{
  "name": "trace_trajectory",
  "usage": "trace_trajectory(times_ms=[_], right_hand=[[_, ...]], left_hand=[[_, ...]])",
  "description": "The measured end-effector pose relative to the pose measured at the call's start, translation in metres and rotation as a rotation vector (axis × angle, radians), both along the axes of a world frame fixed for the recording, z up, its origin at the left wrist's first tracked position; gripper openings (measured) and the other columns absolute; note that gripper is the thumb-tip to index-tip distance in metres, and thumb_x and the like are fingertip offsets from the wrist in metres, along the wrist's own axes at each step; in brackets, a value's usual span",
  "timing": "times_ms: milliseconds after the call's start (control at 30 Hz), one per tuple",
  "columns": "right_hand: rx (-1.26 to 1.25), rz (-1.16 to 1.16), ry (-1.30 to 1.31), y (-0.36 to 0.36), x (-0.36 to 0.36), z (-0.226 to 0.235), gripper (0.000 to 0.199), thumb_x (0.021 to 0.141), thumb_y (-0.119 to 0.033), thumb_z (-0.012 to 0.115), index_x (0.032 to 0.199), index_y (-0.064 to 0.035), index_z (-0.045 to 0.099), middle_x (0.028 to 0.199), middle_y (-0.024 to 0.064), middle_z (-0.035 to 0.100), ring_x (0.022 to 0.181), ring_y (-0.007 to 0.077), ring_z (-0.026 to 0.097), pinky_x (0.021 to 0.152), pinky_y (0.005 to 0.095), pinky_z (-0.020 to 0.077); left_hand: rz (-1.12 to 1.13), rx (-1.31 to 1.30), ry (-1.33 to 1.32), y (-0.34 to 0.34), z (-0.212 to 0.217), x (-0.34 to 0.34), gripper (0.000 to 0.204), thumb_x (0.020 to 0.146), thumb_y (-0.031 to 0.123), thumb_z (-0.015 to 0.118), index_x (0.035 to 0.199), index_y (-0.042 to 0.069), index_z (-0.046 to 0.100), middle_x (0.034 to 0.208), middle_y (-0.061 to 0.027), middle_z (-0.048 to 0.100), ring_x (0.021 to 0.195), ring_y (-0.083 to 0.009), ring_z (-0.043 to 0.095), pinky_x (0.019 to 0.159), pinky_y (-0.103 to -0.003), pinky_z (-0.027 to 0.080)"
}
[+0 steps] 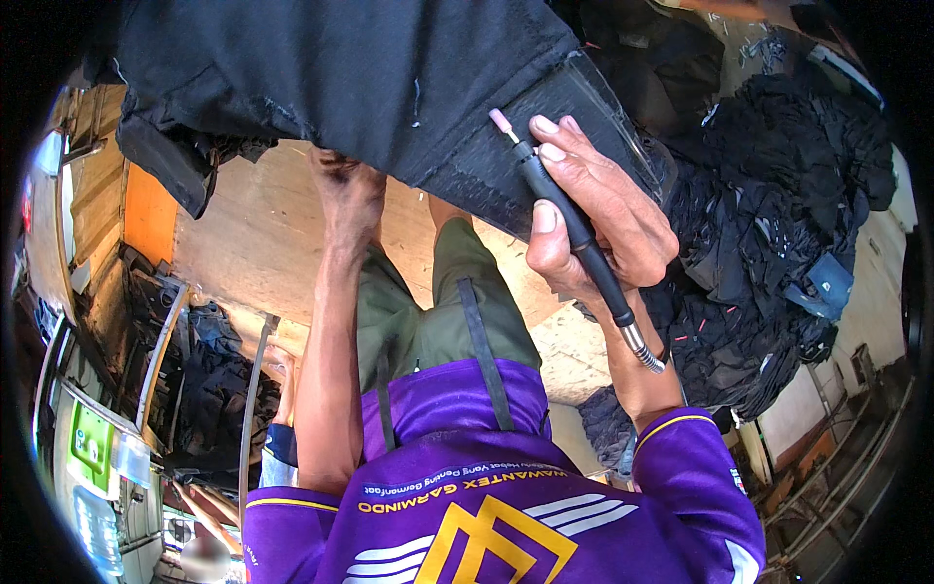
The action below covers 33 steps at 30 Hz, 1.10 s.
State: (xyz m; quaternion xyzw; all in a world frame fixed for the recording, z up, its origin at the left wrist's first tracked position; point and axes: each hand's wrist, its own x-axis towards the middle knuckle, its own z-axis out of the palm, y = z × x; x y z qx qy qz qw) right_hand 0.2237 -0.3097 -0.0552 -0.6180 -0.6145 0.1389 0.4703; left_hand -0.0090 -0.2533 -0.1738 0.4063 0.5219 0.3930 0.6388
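Note:
A rotary grinding pen [569,209], black with a pink tip and a metal-sleeved cable end, is held in my right hand [613,200]. Thumb and fingers close round its barrel, and the tip points up and left above the black garment [321,73]. That garment is drawn over a flat dark board [584,112], whose worn end shows beside my right hand. My left hand [347,190] is curled at the garment's lower edge, gripping cloth there; its fingertips are hidden beneath.
A big heap of black garments [769,224] lies to the right. More dark clothes [195,370] are piled at left behind a curved rail [258,409]. A green tray [90,443] and a clear water bottle [97,530] stand at lower left, near another person's arm [209,516].

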Motion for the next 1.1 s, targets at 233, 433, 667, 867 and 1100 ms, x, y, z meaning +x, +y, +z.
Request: trace_trajectory(times_ms=[233, 433, 667, 867, 1100], right_hand=[[0.002, -0.040, -0.011, 0.001, 0.004, -0.003, 0.032, 0.079, -0.003, 0.074, 0.108, 0.0111, 0.079, 0.098, 0.0242, 0.081, 0.103, 0.0394, 0.083, 0.100, 0.0536, 0.0667], [0.009, -0.085, -0.018, 0.001, 0.004, -0.005, 0.035, 0.079, -0.004, 0.073, 0.109, 0.0114, 0.078, 0.098, 0.0255, 0.081, 0.103, 0.0399, 0.083, 0.099, 0.0534, 0.0665], [-0.003, -0.135, -0.010, 0.002, 0.004, -0.006, 0.035, 0.079, -0.005, 0.073, 0.110, 0.0110, 0.079, 0.103, 0.0271, 0.082, 0.103, 0.0405, 0.083, 0.100, 0.0530, 0.0660], [-0.010, -0.099, -0.009, 0.001, 0.005, -0.004, 0.035, 0.079, -0.005, 0.073, 0.110, 0.0112, 0.079, 0.101, 0.0258, 0.082, 0.103, 0.0400, 0.083, 0.100, 0.0531, 0.0664], [-0.004, -0.029, 0.025, 0.002, 0.002, -0.001, 0.031, 0.080, -0.005, 0.074, 0.106, 0.0102, 0.080, 0.097, 0.0223, 0.081, 0.103, 0.0394, 0.083, 0.099, 0.0532, 0.0673]], left_hand=[[0.024, 0.036, 0.006, -0.001, -0.008, -0.002, 0.027, 0.092, -0.005, 0.077, 0.117, 0.002, 0.069, 0.112, 0.0000, 0.074, 0.105, -0.0117, 0.066, 0.093, -0.030, 0.051], [0.051, -0.047, 0.007, -0.001, -0.001, 0.002, 0.021, 0.091, -0.006, 0.076, 0.111, 0.000, 0.071, 0.112, -0.0025, 0.076, 0.106, -0.0130, 0.068, 0.092, -0.031, 0.052], [-0.111, 0.099, 0.173, 0.004, -0.004, -0.005, 0.019, 0.089, -0.008, 0.074, 0.108, -0.002, 0.074, 0.111, -0.0043, 0.078, 0.103, -0.0135, 0.069, 0.091, -0.032, 0.052], [0.006, -0.008, 0.062, 0.002, -0.001, 0.004, 0.022, 0.088, -0.009, 0.074, 0.109, -0.003, 0.072, 0.112, -0.0040, 0.077, 0.104, -0.0139, 0.069, 0.093, -0.032, 0.052], [-0.012, -0.029, 0.107, 0.001, -0.007, -0.001, 0.029, 0.089, -0.009, 0.074, 0.116, -0.003, 0.070, 0.116, -0.0041, 0.075, 0.108, -0.0147, 0.068, 0.096, -0.032, 0.051]])
